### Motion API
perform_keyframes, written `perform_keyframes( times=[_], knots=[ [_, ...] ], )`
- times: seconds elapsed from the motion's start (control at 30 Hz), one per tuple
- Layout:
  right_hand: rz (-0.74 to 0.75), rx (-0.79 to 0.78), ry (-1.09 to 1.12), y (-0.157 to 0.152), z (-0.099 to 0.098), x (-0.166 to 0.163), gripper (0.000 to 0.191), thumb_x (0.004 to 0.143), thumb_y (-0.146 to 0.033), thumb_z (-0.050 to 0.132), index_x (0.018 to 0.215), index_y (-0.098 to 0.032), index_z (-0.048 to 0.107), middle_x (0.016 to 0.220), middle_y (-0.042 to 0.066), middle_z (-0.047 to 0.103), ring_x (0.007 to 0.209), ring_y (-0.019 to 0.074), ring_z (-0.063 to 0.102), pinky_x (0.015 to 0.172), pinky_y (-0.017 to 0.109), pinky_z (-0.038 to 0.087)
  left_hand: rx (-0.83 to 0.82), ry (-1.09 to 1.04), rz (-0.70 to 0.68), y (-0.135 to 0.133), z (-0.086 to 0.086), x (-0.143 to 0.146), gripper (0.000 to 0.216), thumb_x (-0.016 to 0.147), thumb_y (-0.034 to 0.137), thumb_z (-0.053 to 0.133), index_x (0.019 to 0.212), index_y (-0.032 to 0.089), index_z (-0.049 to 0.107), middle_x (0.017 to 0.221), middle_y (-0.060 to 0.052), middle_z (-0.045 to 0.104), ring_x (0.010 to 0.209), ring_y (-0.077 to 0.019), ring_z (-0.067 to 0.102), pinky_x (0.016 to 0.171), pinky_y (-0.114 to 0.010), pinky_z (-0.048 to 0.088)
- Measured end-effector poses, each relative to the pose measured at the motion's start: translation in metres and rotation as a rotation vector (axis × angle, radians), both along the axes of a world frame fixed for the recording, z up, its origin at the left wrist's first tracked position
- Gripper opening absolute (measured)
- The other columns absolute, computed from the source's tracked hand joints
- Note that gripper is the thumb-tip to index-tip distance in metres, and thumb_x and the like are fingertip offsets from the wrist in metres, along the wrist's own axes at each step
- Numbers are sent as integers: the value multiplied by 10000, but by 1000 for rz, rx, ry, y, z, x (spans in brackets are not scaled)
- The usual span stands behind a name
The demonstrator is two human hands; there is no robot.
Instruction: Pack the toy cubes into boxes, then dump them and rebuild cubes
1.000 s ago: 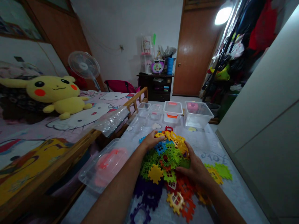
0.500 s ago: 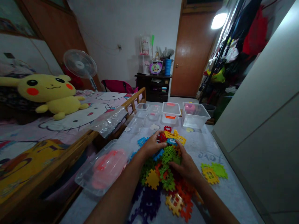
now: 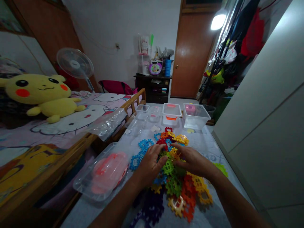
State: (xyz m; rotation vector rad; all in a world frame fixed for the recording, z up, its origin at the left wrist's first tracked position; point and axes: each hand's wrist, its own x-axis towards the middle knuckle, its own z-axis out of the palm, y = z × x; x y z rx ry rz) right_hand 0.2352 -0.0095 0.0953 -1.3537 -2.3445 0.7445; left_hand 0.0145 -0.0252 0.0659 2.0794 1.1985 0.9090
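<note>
A heap of colourful plastic interlocking blocks with notched edges lies on the table. My left hand (image 3: pixel 152 161) rests over its left side, thumb apart from the fingers, near a red block (image 3: pixel 161 143) and a green block (image 3: pixel 168 167). My right hand (image 3: pixel 193 159) reaches in from the other side with fingers stretched and thumb spread, close to yellow blocks. No block is visibly gripped by either hand. Blue blocks (image 3: pixel 136 161) lie left of the heap. Nearer me are purple blocks (image 3: pixel 152 205), orange blocks (image 3: pixel 188 196) and yellow blocks (image 3: pixel 201 190). My hands hide part of the heap.
A clear lid (image 3: pixel 82 183) with pink-red pieces by it lies at the left. Clear plastic boxes (image 3: pixel 196 118) stand along the far end. A lime block (image 3: pixel 221 169) lies beyond my right forearm. A wooden bed rail (image 3: pixel 89 142) borders the left side.
My left hand has come nearer me, and my right forearm has swung outward to the right. The green blocks have shifted between my hands. More yellow blocks show beside the orange ones.
</note>
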Motion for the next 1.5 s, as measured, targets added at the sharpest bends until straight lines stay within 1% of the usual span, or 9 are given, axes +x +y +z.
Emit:
perform_keyframes(
  times=[0.13, 0.2, 0.3, 0.4, 0.53, 0.8, 1.1, 1.33, 1.5],
  knots=[
    [-123, -35, -33, 36, 0, 18, 412, 876, -348, 572, 1251, -180, 601, 771, 34, 713, 680, 186, 660, 642, 294, 491, 140, 216, 45, -28, -13, -13, 687, 916, 649, 449, 1482, 267, 371, 1574, -136, 299, 1460, -354, 258, 1153, -596, 284],
    [-306, 20, -94, 59, -15, 24, 416, 853, -413, 605, 1184, -163, 639, 933, 97, 731, 856, 234, 682, 760, 333, 506, 209, 304, 40, -47, -22, -21, 864, 828, 738, 511, 1523, 272, 293, 1632, -155, 137, 1482, -428, 160, 1132, -657, 268],
    [-524, 29, -127, 86, -44, 29, 700, 762, -538, 687, 1318, -132, 561, 1312, 207, 606, 1229, 358, 553, 980, 449, 442, 326, 417, 9, -76, -48, -34, 1136, 660, 845, 591, 1556, 257, 215, 1647, -170, 41, 1465, -506, 127, 1096, -695, 281],
    [-571, -11, -118, 96, -70, 28, 893, 673, -608, 735, 1377, -109, 506, 1342, 238, 572, 1262, 404, 521, 1006, 497, 424, 456, 498, 35, -97, -79, -45, 1086, 674, 793, 638, 1553, 310, 222, 1650, -137, 75, 1449, -505, 179, 1074, -683, 312],
    [-573, 17, -66, 92, -88, 22, 803, 654, -510, 770, 1337, -154, 541, 1251, 205, 604, 1215, 396, 545, 990, 518, 431, 392, 553, 93, -111, -96, -50, 1048, 707, 695, 687, 1557, 318, 203, 1652, -133, 84, 1461, -480, 172, 1088, -660, 313],
    [-467, 133, 163, 81, -90, 14, 433, 739, -202, 571, 1171, -199, 585, 1021, 59, 607, 908, 191, 636, 832, 325, 522, 298, 518, 82, -99, -67, -30, 981, 751, 263, 716, 1562, 276, 165, 1645, -143, 115, 1487, -437, 126, 1100, -662, 320],
    [-182, 331, 302, 32, -37, -22, 451, 740, -55, 494, 1137, -240, 599, 977, 41, 515, 902, 198, 568, 853, 362, 502, 416, 294, 128, -71, -72, -13, 1099, 748, 515, 755, 1562, 227, 75, 1612, -223, 93, 1479, -460, 118, 1101, -688, 283],
    [182, 303, 208, -9, -17, -67, 503, 791, 6, 474, 1187, -252, 646, 1118, 84, 532, 1026, 208, 543, 905, 365, 491, 411, 206, 215, -72, -80, -14, 1120, 730, 230, 740, 1559, 259, -12, 1632, -180, -74, 1500, -427, 57, 1137, -651, 256],
    [261, 220, 284, 0, -18, -71, 457, 817, -64, 504, 1209, -241, 658, 1170, 81, 615, 1085, 206, 579, 967, 389, 476, 398, 250, 214, -74, -76, -14, 1108, 706, 242, 762, 1559, 249, 55, 1629, -179, -57, 1490, -446, 70, 1113, -664, 295]
  ],
)
